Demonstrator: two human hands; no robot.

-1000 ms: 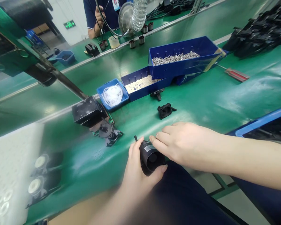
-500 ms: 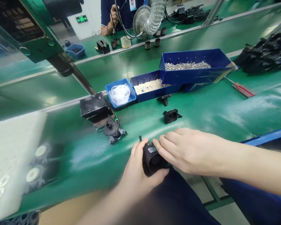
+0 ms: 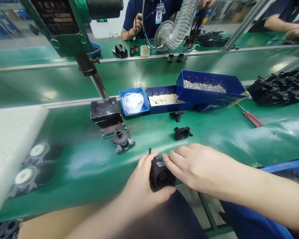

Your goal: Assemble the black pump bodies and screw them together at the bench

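Observation:
My left hand (image 3: 146, 184) is wrapped round a black cylindrical housing (image 3: 161, 177), thumb below its open round end and fingers on its far left side. A pale label shows on top of the housing, and a short black stub rises at its back. The curled fingers of my right hand (image 3: 186, 164) press together at the housing's upper right edge; whatever they pinch is hidden. Beyond my hands lie a black plastic bracket (image 3: 182, 133) and a second small black part (image 3: 177, 115). To the left, a dark grey part with a round hub (image 3: 122, 137) rests at a black block (image 3: 106, 111).
Behind are blue bins with white rings (image 3: 133, 102), small cream pieces (image 3: 165, 99) and screws (image 3: 204, 86). A red-handled screwdriver (image 3: 252, 118) lies right, near piled black parts (image 3: 281, 88). A green press (image 3: 54, 33) stands left. Co-workers (image 3: 149, 20) sit across the bench.
The whole view has shifted, with the bench items sitting lower. Both hands stay at the housing, with their grip nearly the same.

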